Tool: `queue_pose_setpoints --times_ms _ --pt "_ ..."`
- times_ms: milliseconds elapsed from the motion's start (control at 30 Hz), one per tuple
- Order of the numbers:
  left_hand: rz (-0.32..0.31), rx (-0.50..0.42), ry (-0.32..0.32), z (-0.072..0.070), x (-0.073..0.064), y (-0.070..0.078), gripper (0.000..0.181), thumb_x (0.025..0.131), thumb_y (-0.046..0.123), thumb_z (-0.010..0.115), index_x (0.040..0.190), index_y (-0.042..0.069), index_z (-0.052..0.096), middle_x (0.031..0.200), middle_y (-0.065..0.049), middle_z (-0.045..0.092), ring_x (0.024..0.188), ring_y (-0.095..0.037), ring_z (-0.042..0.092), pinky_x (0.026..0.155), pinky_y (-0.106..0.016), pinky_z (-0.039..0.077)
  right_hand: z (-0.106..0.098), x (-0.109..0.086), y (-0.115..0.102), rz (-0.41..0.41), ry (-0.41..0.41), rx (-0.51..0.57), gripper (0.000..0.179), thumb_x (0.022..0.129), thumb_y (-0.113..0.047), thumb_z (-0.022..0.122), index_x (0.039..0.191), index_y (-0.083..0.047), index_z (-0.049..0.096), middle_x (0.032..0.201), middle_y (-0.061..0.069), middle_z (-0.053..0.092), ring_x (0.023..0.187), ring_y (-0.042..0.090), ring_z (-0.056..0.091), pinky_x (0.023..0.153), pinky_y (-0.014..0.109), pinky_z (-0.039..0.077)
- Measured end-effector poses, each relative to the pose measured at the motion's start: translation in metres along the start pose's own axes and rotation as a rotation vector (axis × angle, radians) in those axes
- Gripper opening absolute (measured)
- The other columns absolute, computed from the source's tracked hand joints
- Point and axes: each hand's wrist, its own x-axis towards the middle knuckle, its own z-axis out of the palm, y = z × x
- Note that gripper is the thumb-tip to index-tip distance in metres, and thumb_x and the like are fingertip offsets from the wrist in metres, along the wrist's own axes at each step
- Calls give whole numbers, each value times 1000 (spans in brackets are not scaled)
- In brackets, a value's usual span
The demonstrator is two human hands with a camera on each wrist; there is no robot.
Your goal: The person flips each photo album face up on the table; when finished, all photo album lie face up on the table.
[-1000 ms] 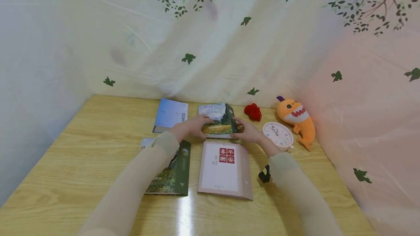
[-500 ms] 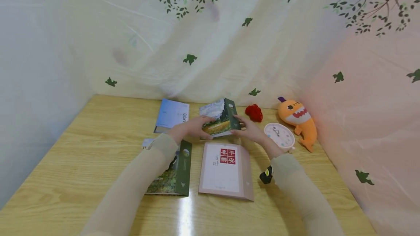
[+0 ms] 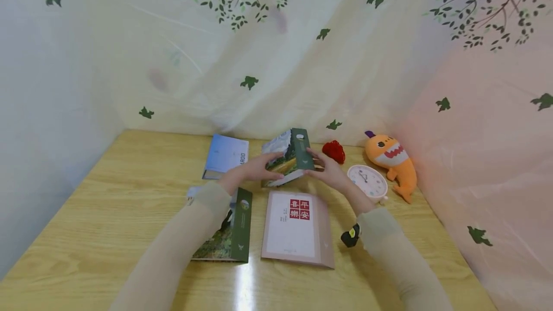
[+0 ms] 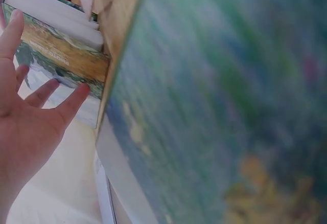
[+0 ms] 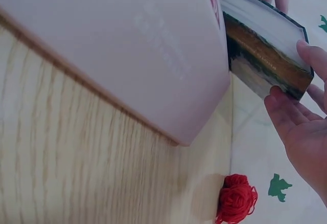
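Note:
A thick book (image 3: pixel 278 150) with a landscape painting on its cover and a dark green spine stands tilted at the back middle, its spine side raised. My left hand (image 3: pixel 257 168) holds it at the left; in the left wrist view the thumb is at the cover's edge and spread fingers lie against the painted cover (image 4: pixel 61 55). With thumb and fingers my right hand (image 3: pixel 329 172) grips the spine side, as the right wrist view also shows on the book (image 5: pixel 265 50). White page edges face toward me.
In front lie a pink book (image 3: pixel 289 234) with red characters and a green-spined book (image 3: pixel 243 229), partly under my left sleeve. A blue book (image 3: pixel 224 155) lies back left. Red yarn (image 3: pixel 333 151), a round clock (image 3: pixel 367 181) and an orange plush shark (image 3: pixel 390 157) sit right.
The painted book has gone from lying nearly flat to tilted, its spine side lifted up and turned toward me. Both hands have stayed on it; the other things lie as before.

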Motion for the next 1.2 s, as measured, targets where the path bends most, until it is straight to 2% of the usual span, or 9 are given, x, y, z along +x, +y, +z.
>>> queue_pose_setpoints --times_ms 300,500,600,700,833,967,1067,1200 --pt "-53 -106 44 -4 -5 5 83 87 54 59 152 28 15 154 -12 25 137 -35 31 109 -52 29 6 6 -12 -98 52 68 75 86 -19 70 149 -21 28 146 12 40 125 34 48 98 48 44" --pt "-62 -198 76 -10 -10 11 77 90 51 56 152 29 16 154 -15 25 133 -38 37 106 -51 36 10 9 -26 -76 67 90 78 86 -25 69 150 -27 25 148 8 39 126 30 48 98 49 45" --pt "-45 -238 96 -13 -11 11 74 92 47 56 152 27 18 153 -16 26 130 -39 40 105 -49 38 11 7 -46 -36 53 133 77 87 -22 69 150 -22 24 149 9 37 128 31 46 100 50 42" --pt "-36 -268 112 -15 -13 8 72 92 45 56 152 28 19 153 -15 27 130 -38 42 102 -47 41 14 12 -51 -32 42 159 75 87 -21 69 149 -19 27 150 8 37 129 30 45 101 50 42" --pt "-34 -309 118 -19 -17 1 73 92 45 57 151 32 17 154 -11 26 130 -35 43 100 -46 44 20 24 -42 -50 34 139 72 85 -26 71 146 -21 34 149 3 38 128 26 46 100 47 44" --pt "-26 -355 130 -23 -22 -4 74 92 44 58 151 33 16 154 -7 25 130 -34 43 100 -47 43 26 30 -44 -75 23 125 72 83 -26 73 145 -19 36 149 4 39 128 26 46 99 46 45" --pt "-30 -352 153 -27 -25 -4 74 91 46 58 151 31 18 154 -5 26 129 -33 44 100 -48 43 29 33 -47 -102 14 126 72 84 -24 73 146 -19 36 149 4 38 128 26 47 98 47 46" --pt "-31 -343 183 -33 -27 -3 75 91 45 59 151 27 19 153 -8 28 125 -35 47 97 -47 45 33 38 -51 -109 -12 124 73 85 -24 71 147 -23 32 150 3 37 128 26 46 99 47 45"
